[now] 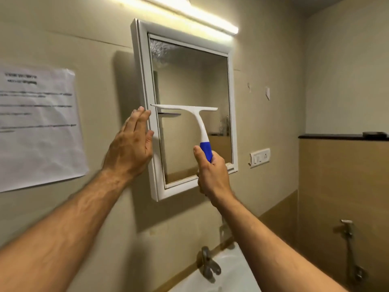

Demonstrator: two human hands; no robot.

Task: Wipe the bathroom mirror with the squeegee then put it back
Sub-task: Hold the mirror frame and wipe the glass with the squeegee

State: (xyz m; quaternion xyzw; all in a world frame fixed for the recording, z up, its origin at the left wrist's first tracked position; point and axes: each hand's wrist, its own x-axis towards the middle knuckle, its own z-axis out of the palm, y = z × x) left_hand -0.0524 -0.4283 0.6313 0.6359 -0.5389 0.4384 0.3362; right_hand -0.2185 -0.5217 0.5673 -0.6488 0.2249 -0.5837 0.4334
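A printed paper notice (pixel 37 125) is seen taped to the beige wall at the left edge of the frame, its text too blurred to be read. Just right of it, the left hand (pixel 131 144) is held flat against the outer left side of the white mirror frame (pixel 145 98), its fingers straight and together, the thumb resting near the frame's front edge. The bathroom mirror (pixel 189 81) is mounted at centre frame, with a patch of streaked residue visible in its upper left corner and faint spotting at the right of the glass. The squeegee (pixel 197 121) is held against the glass at mid-height, its white blade roughly level across the left and middle of the mirror, its neck curving down to a blue grip. That grip is clasped by the right hand (pixel 212 173), fingers curled round it and thumb laid along its left side, in front of the mirror's lower right corner. A lit tube light (pixel 189 20) is fixed above the mirror. Lower in the frame, a metal tap (pixel 207 264) and a white basin (pixel 231 277) are shown. Further right, a switch plate (pixel 260 158), a dark ledge (pixel 336 137) and a wall-mounted spray fitting (pixel 350 249) are visible.
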